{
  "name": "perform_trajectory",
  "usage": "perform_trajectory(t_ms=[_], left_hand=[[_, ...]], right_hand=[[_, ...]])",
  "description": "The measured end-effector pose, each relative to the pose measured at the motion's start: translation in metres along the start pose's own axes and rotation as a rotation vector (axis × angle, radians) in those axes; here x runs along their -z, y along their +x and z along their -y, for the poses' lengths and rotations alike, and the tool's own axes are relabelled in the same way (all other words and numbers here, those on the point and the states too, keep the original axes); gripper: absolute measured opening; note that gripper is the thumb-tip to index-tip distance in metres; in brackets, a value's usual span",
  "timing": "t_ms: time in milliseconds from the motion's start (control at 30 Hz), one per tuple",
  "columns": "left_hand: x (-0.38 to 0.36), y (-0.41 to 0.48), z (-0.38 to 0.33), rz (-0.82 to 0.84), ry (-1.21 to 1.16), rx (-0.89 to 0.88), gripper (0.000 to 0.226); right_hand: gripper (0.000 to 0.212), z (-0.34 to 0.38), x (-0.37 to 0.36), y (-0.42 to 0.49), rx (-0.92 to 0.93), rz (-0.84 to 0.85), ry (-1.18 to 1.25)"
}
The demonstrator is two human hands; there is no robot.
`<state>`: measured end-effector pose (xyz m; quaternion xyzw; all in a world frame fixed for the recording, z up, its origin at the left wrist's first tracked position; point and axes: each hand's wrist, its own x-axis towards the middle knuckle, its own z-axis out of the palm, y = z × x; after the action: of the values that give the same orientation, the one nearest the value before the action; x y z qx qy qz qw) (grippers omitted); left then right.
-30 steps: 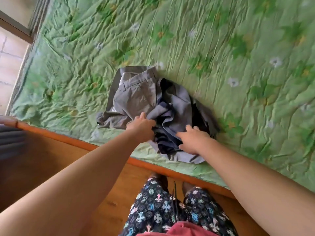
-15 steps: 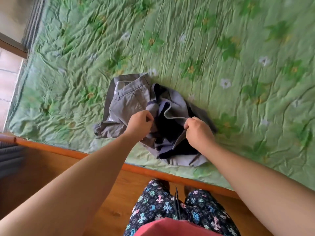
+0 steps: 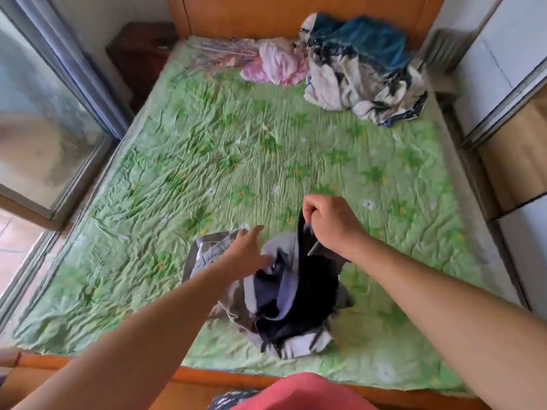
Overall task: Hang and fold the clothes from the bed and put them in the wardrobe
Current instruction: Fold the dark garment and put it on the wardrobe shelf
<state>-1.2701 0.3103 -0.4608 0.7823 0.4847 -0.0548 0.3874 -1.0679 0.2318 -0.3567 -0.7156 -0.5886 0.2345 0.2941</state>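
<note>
Seen from the head camera, a wrinkled green quilted bed cover with a flower print [image 3: 207,161] fills a bed with an orange wooden frame [image 3: 207,377] and a wooden headboard [image 3: 266,13]. A glass sliding door [image 3: 38,137] runs along the bed's left edge and white panels [image 3: 503,54] along its right. A heap of clothes lies by the near edge, about midway along it. It is made up of crumpled light grey trousers [image 3: 207,253] and a dark navy garment [image 3: 313,288]. The right hand [image 3: 328,223] has its fingers curled tightly round the navy garment's upper end. That stretches the garment's long axis from the fist down toward the near edge. The left hand [image 3: 248,253] is over the grey trousers with fingers straight and spread (motion blur hides whether they touch). At the far edge, by the headboard, lie a bunched pink cloth [image 3: 275,65] and a rumpled blue-and-cream blanket [image 3: 361,75].
</note>
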Motion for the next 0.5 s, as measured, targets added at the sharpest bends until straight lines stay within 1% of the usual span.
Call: perform_trajectory(t_ms=[33,67,100,167,200,233,267,400,433,500], left_hand=[[0.007,-0.002,-0.013,0.003,-0.038,-0.04,0.085],[0.013,-0.005,-0.028,0.021,-0.085,-0.089,0.083],[0.017,-0.008,-0.042,0.069,-0.151,-0.139,0.075],[0.021,-0.018,-0.069,0.233,-0.303,-0.217,0.043],[0.021,-0.024,-0.081,0.301,-0.335,-0.249,0.029],[0.019,-0.029,-0.091,0.323,-0.34,-0.279,0.023],[0.015,-0.032,-0.099,0.292,-0.326,-0.29,0.022],[0.011,-0.038,-0.119,-0.004,-0.235,-0.23,0.026],[0.012,-0.04,-0.121,-0.056,-0.228,-0.227,0.027],[0.015,-0.043,-0.121,-0.108,-0.204,-0.244,0.026]], right_hand=[[0.026,0.012,0.011,-0.003,0.034,-0.009,-0.006],[0.026,0.022,0.022,-0.007,0.06,-0.025,-0.012],[0.026,0.031,0.032,-0.01,0.082,-0.046,-0.016],[0.027,0.046,0.051,-0.015,0.125,-0.104,-0.028],[0.029,0.052,0.06,-0.017,0.148,-0.138,-0.041],[0.031,0.057,0.069,-0.02,0.17,-0.173,-0.058],[0.031,0.062,0.078,-0.023,0.191,-0.204,-0.078],[0.024,0.07,0.116,-0.04,0.305,-0.283,-0.247],[0.023,0.069,0.125,-0.043,0.315,-0.295,-0.297],[0.022,0.063,0.142,-0.05,0.305,-0.335,-0.371]])
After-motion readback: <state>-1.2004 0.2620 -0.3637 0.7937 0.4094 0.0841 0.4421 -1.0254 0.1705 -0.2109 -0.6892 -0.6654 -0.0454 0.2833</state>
